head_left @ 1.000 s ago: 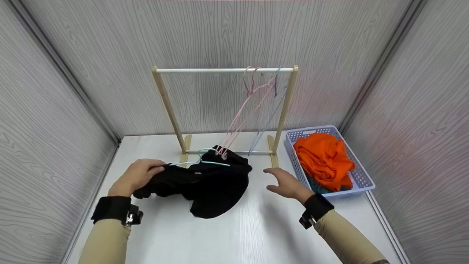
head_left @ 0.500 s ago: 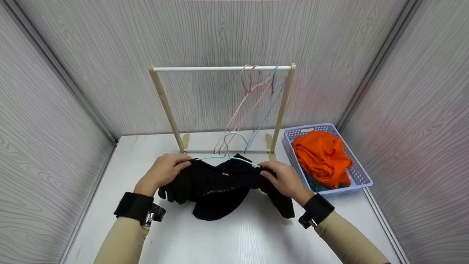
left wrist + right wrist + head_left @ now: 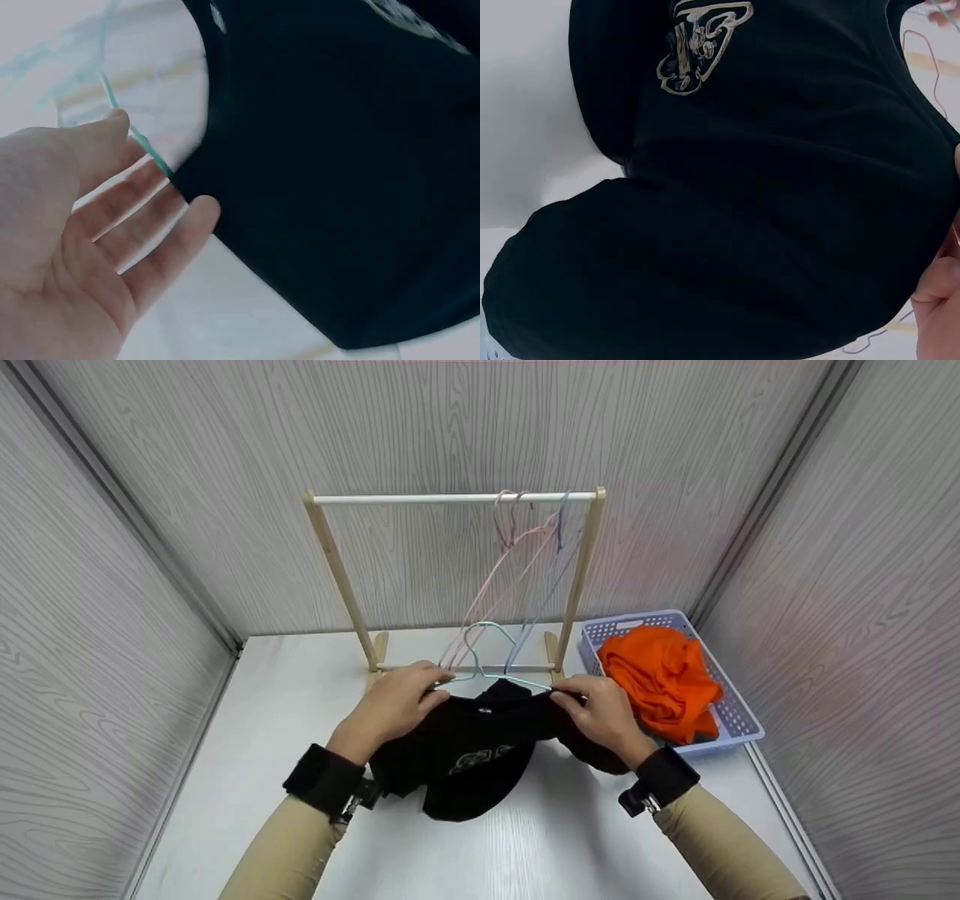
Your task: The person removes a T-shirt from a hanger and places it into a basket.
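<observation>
A black T-shirt with a printed motif on its front hangs spread between both hands, above the white table. A mint-green clothes hanger sits in its neckline, hook upward. My left hand holds the hanger's arm at the shirt's left shoulder. In the left wrist view, the hanger arm crosses the fingers and enters the neckline. My right hand pinches the other shoulder, where cloth covers the hanger's end. The right wrist view shows only part of that hand at the right edge, gripping the black cloth.
Behind the shirt stands a wooden clothes rack with a white top rail. Pink hangers and a blue hanger hang at its right end. A lavender basket with orange cloth stands right.
The right hand, off the shirt at first, has taken hold of its right shoulder. The left hand has moved right along with the shirt, which is now spread out, its hanger's hook raised.
</observation>
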`<state>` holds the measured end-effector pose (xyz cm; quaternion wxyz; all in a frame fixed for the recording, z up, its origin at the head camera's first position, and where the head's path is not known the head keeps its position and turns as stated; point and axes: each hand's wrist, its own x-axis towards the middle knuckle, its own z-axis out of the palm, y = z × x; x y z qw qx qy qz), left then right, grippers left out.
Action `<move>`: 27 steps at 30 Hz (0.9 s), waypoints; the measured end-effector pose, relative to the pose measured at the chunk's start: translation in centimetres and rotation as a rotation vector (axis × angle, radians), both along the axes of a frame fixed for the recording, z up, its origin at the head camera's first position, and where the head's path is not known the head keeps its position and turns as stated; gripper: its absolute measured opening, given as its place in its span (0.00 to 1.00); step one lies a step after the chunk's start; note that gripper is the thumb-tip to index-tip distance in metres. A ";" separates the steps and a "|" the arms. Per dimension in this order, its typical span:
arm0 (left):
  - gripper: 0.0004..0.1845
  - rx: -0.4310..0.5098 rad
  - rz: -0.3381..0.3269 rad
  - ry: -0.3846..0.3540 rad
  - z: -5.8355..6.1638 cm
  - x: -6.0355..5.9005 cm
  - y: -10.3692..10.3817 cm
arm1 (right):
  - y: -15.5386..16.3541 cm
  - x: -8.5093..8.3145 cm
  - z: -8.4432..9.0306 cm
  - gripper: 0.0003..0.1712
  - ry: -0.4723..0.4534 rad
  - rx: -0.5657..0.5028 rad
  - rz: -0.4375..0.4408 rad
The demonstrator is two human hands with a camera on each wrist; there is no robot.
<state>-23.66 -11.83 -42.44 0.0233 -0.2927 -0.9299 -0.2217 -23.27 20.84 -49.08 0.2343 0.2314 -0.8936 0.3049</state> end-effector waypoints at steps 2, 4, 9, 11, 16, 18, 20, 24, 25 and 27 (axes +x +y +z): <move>0.13 -0.001 -0.034 0.033 0.1 -0.1 1.2 | -0.1 0.0 0.0 0.07 0.004 0.001 0.012; 0.11 0.002 -0.060 0.058 -0.1 -0.2 2.0 | -0.2 -0.1 -0.1 0.07 0.010 -0.003 0.027; 0.10 0.010 -0.093 0.066 -0.6 -0.6 2.6 | 0.3 -0.2 -0.4 0.07 -0.001 -0.020 0.051; 0.09 0.016 -0.104 0.054 -0.7 -0.6 2.4 | 0.9 -0.3 -0.5 0.08 -0.004 -0.010 0.038; 0.09 0.012 -0.103 0.045 -0.8 -0.5 1.1 | 2.6 -0.6 -1.0 0.07 0.003 0.081 -0.013; 0.09 0.008 -0.093 0.051 -0.9 -0.5 0.5 | 3.4 -0.6 -1.3 0.06 -0.001 0.122 -0.043; 0.09 0.005 -0.088 0.048 -0.9 -0.5 0.0 | 4.2 -0.5 -1.7 0.05 -0.014 0.155 -0.070; 0.10 0.035 -0.078 0.001 -0.5 -0.6 -0.7 | 5.2 -0.6 -2.5 0.03 -0.043 0.200 -0.106; 0.10 0.043 -0.074 -0.018 -0.4 -0.6 -0.8 | 5.3 -0.6 -2.7 0.03 -0.049 0.204 -0.114; 0.10 0.061 -0.066 -0.047 -0.3 -0.6 -1.1 | 5.4 -0.7 -2.9 0.04 -0.049 0.209 -0.135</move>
